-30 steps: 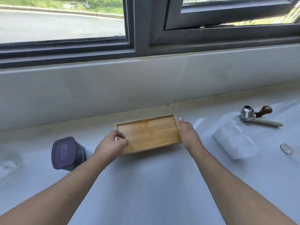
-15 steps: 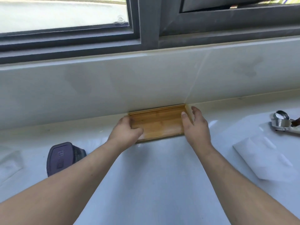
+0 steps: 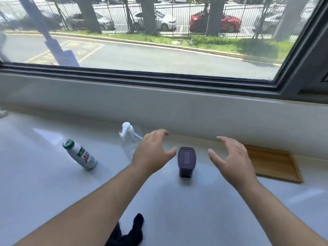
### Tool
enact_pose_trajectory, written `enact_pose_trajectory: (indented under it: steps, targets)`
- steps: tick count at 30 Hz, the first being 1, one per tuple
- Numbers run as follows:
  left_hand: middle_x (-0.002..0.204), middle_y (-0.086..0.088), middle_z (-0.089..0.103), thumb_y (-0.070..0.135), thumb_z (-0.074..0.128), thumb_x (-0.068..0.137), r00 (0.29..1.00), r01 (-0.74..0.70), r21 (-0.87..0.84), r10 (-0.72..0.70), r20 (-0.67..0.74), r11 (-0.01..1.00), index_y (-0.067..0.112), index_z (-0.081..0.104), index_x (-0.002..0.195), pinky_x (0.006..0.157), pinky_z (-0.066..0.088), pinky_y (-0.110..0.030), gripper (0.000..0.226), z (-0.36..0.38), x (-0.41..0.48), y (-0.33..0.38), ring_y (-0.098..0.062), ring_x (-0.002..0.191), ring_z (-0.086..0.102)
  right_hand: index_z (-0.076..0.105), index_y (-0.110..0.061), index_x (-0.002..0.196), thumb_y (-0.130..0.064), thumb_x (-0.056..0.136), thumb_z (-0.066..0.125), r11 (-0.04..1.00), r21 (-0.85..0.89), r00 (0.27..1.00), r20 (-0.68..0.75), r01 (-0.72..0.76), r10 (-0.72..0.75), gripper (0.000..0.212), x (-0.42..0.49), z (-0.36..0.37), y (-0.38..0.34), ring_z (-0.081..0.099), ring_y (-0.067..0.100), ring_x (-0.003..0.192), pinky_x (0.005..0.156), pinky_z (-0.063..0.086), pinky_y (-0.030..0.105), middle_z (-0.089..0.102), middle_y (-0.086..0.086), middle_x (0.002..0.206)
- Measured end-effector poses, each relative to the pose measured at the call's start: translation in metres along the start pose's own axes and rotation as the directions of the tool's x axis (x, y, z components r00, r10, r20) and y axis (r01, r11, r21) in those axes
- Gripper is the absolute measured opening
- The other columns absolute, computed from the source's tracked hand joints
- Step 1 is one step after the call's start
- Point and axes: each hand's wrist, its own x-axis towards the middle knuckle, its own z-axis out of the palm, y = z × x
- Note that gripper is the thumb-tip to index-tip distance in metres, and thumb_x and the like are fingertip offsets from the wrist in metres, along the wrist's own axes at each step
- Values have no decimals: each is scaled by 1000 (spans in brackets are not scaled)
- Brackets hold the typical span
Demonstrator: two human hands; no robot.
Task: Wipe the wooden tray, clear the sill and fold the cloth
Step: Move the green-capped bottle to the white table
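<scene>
Both forearms bare, no sleeves or jewellery.

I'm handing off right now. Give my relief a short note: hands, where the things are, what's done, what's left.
Left hand and right hand: both open and empty, either side of the dark purple container, not touching it.
Wooden tray lies flat against the back wall, right.
On the sill: a white bottle with a green cap, a clear spray bottle.
Black cloth lies crumpled near the front edge.
Left: clear the sill, fold the cloth. Whether the tray was wiped cannot be told.

Both hands, left [image 3: 154,149] and right [image 3: 230,157], hover spread (holding nothing) either side of a dark container [image 3: 186,161].
</scene>
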Motion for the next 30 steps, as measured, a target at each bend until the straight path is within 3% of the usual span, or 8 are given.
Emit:
enact_pose_trajectory:
  steps: [4, 8, 14, 20, 24, 27, 30]
  targets:
    - [124, 18, 67, 58, 69, 82, 992, 107, -38, -109, -69, 994, 36, 61, 125, 82, 49, -34, 49, -74, -64, -100, -11, 111, 61, 60, -20, 140, -43, 91, 72, 993, 1, 992, 49, 116, -116, 55, -32, 45, -105, 46, 23, 135, 110, 36, 38, 63, 2, 140]
    - [114, 22, 58, 69, 60, 78, 977, 198, -35, -200, -79, 980, 40, 58, 122, 74, 51, -34, 53, -135, -131, -199, -7, 102, 60, 61, -18, 139, -42, 91, 73, 985, 32, 979, 109, 170, -172, 55, -79, 103, -192, 48, 22, 136, 112, 36, 37, 63, 2, 139]
    - [126, 18, 63, 66, 66, 81, 930, 349, -38, -351, -104, 936, 41, 57, 123, 79, 53, -35, 49, -200, -185, -312, -8, 107, 60, 54, -27, 143, -54, 95, 64, 986, 73, 955, 249, 149, -162, 57, -131, 188, -277, 43, 17, 139, 110, 39, 37, 57, -6, 144]
    - [138, 11, 60, 63, 72, 81, 900, 431, -85, -435, -39, 898, 36, 54, 131, 84, 58, -40, 60, -202, -167, -358, -13, 112, 61, 53, -30, 144, -56, 94, 63, 993, 88, 933, 344, 79, -105, 57, -130, 249, -311, 43, 14, 139, 107, 41, 33, 55, -9, 145]
    - [147, 12, 54, 65, 75, 78, 889, 456, -153, -458, 27, 877, 37, 47, 140, 87, 58, -42, 73, -187, -127, -372, -12, 108, 62, 53, -36, 142, -53, 93, 61, 969, 199, 903, 426, -147, 49, 52, -99, 292, -319, 57, 10, 121, 92, 52, 35, 56, -10, 140]
    - [151, 15, 50, 73, 75, 65, 874, 485, -253, -476, 101, 837, 39, 41, 146, 78, 56, -35, 94, -173, -87, -382, -11, 112, 61, 49, -40, 145, -46, 93, 59, 866, 301, 812, 555, -399, 181, 53, -68, 333, -323, 61, 3, 103, 78, 53, 32, 57, -10, 137]
    - [158, 12, 46, 68, 83, 68, 861, 508, -293, -490, 139, 810, 39, 34, 154, 82, 50, -34, 104, -153, -45, -394, -16, 121, 62, 44, -36, 151, -33, 97, 58, 679, 361, 678, 683, -639, 274, 56, -40, 377, -324, 68, 20, 105, 90, 59, 37, 60, -8, 123]
